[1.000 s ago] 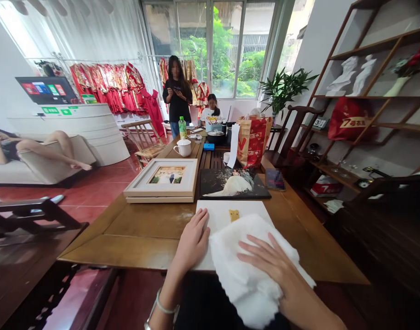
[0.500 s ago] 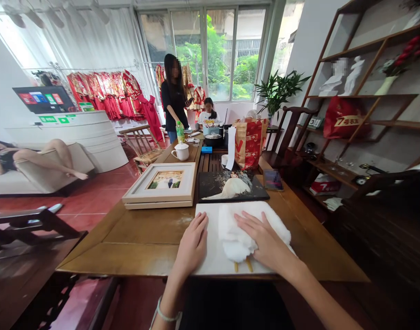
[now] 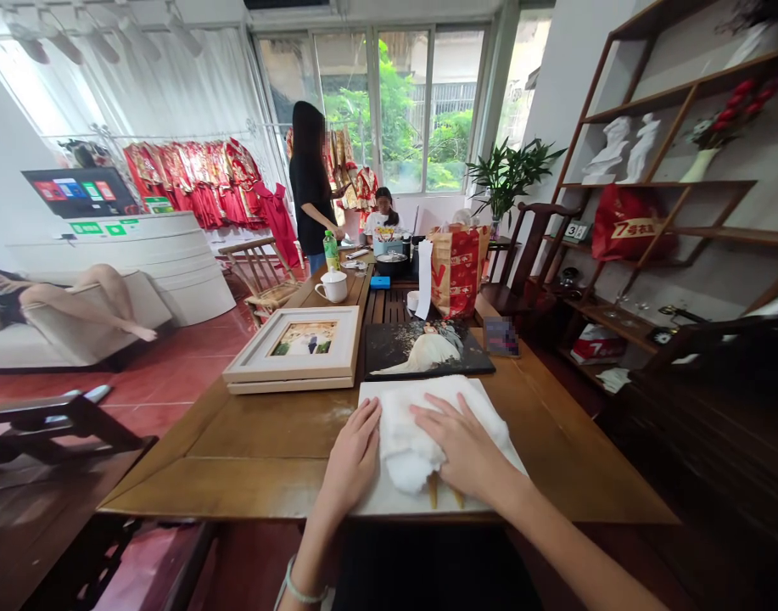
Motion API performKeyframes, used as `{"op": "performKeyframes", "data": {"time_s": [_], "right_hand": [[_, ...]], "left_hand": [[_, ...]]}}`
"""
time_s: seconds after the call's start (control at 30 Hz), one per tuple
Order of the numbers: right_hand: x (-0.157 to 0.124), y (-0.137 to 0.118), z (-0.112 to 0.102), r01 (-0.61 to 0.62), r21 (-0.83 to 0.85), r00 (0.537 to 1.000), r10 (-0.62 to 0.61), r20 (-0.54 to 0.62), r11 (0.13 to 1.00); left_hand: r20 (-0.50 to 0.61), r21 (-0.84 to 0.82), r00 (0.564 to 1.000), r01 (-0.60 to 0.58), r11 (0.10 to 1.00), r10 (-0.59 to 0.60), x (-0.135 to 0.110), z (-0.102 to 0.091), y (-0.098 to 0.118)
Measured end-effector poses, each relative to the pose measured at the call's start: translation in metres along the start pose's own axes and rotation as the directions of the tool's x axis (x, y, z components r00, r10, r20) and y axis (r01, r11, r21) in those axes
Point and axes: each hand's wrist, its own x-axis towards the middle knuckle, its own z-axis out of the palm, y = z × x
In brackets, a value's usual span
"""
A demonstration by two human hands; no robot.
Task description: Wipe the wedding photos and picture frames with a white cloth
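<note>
My right hand [image 3: 461, 441] lies with spread fingers on a bunched white cloth [image 3: 406, 437], pressing it against a white flat panel [image 3: 372, 502] at the table's near edge. Two yellowish strips [image 3: 433, 490] show on the panel just below the cloth. Resting along the panel's left side is my left hand [image 3: 356, 445], its fingers stretched out and holding nothing. Just beyond the panel lies a dark photo print [image 3: 389, 350] with a figure in a white gown. White-framed pictures [image 3: 344, 367] are stacked to the left of it.
The wooden table [image 3: 254, 441] stretches away from me. Farther along it stand a white mug [image 3: 333, 287], a green-labelled bottle [image 3: 331, 252], a blue box [image 3: 380, 282] and a red-brown paper bag [image 3: 460, 271]. One person [image 3: 309, 191] stands at the far left side; another sits at the end.
My right hand and the cloth have slid to the left across the panel, uncovering its right part. My left hand stays at the panel's left side. The standing person has turned and shifted slightly.
</note>
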Motion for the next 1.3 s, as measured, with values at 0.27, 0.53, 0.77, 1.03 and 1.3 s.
{"op": "performKeyframes", "data": {"time_s": [0.27, 0.53, 0.77, 1.03, 1.3], "right_hand": [[-0.018, -0.021, 0.007, 0.077, -0.026, 0.997, -0.077, 0.01, 0.997], [-0.042, -0.046, 0.012, 0.247, 0.082, 0.955, -0.257, 0.151, 0.966], [-0.003, -0.015, 0.001, 0.012, -0.023, 1.0, -0.013, -0.004, 1.0], [0.067, 0.025, -0.012, 0.164, -0.028, 0.985, -0.162, 0.053, 0.986], [0.063, 0.05, -0.012, 0.138, -0.028, 0.99, -0.137, 0.021, 0.99]], "left_hand": [[-0.011, -0.091, 0.996, 0.088, 0.992, -0.089, -0.001, -0.002, 0.006], [0.001, -0.178, 0.982, 0.188, 0.966, -0.191, 0.001, -0.007, 0.013], [-0.004, -0.029, 1.0, 0.014, 0.999, -0.014, 0.0, 0.0, 0.001], [-0.025, 0.068, 1.0, -0.013, 0.998, 0.014, -0.001, 0.001, 0.001], [-0.005, 0.104, 1.0, -0.013, 0.995, 0.013, -0.002, 0.001, 0.002]]}}
